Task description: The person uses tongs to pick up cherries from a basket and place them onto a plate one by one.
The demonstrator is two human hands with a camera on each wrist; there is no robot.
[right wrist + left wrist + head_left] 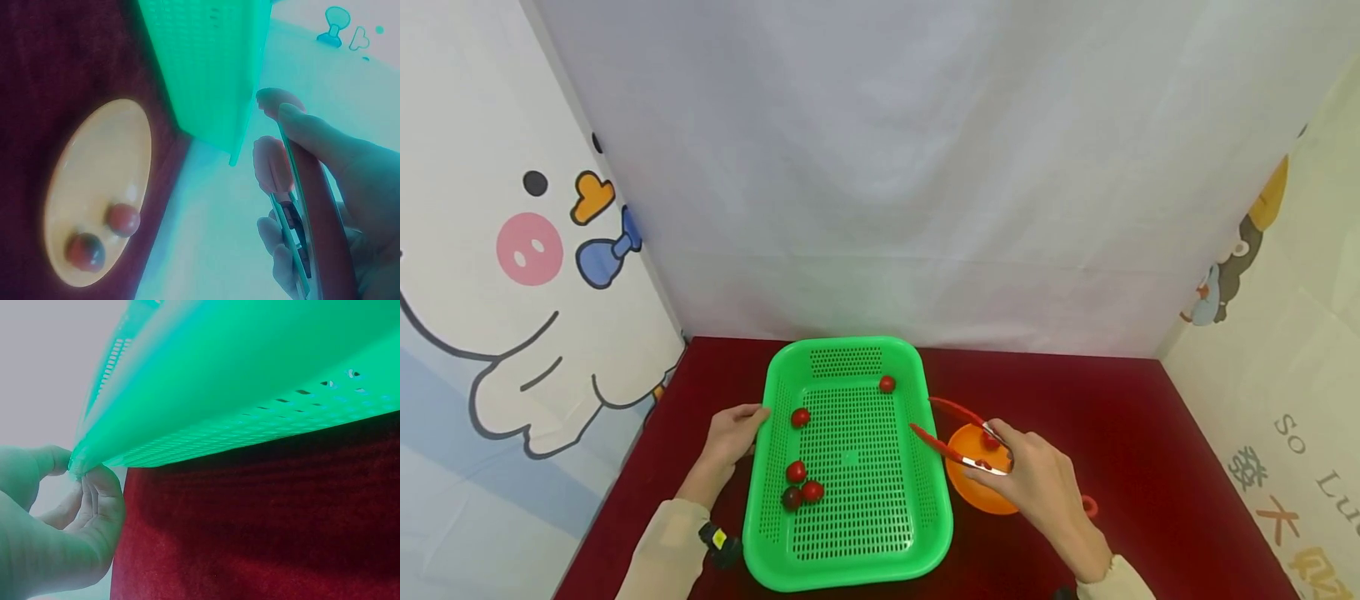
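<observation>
My left hand (733,435) pinches the left rim of a green perforated basket (943,533) between thumb and fingers; the left wrist view shows this grip from below. Inside the basket lie several cherry tomatoes (801,417), most toward the left side and one at the far right corner. My right hand (1041,479) grips a pair of red-tipped tongs (942,446), its arms spread apart with nothing between the tips. The tips point left, at the basket's right rim. Below the tongs sits an orange plate (981,498), holding two tomatoes (123,220) in the right wrist view.
A dark red cloth (1075,400) covers the table. Behind it hangs a pale curtain (925,167), with printed cartoon sheets at the left and right sides. Part of a red ring (1090,505) shows beside the right wrist.
</observation>
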